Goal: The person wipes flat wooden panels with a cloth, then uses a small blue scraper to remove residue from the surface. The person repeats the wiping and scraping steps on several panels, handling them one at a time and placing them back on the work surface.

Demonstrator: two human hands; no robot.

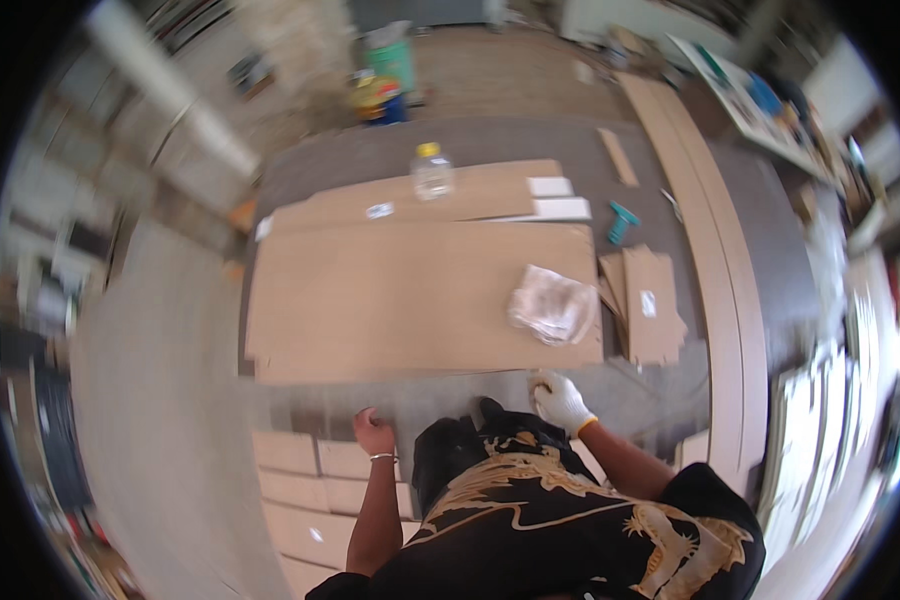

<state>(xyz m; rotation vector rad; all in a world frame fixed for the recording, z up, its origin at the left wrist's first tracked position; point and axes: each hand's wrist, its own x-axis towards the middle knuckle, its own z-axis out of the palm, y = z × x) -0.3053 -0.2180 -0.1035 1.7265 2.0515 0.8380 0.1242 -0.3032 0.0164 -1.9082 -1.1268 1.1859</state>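
My left hand (374, 434), bare with a bracelet at the wrist, hovers just off the table's near side with its fingers curled in; nothing shows in it. A white knit work glove covers my right hand (562, 402), whose bent fingers are near the front edge of a large brown flat panel (410, 295). Whatever those fingers hold, if anything, is hidden. On the panel's right end lies a crumpled, pale pinkish cloth or wrap (553, 304). Beside that end sits a small pile of brown pieces (651, 305) with a white label.
Behind the panel, a clear yellow-capped bottle (432, 174) stands on another brown sheet (490, 185). A teal handled tool (622, 222) lies to the right. Long brown strips (720, 250) run along the table's (320, 150) right side. Stacked pale pieces (305, 500) are low at the left.
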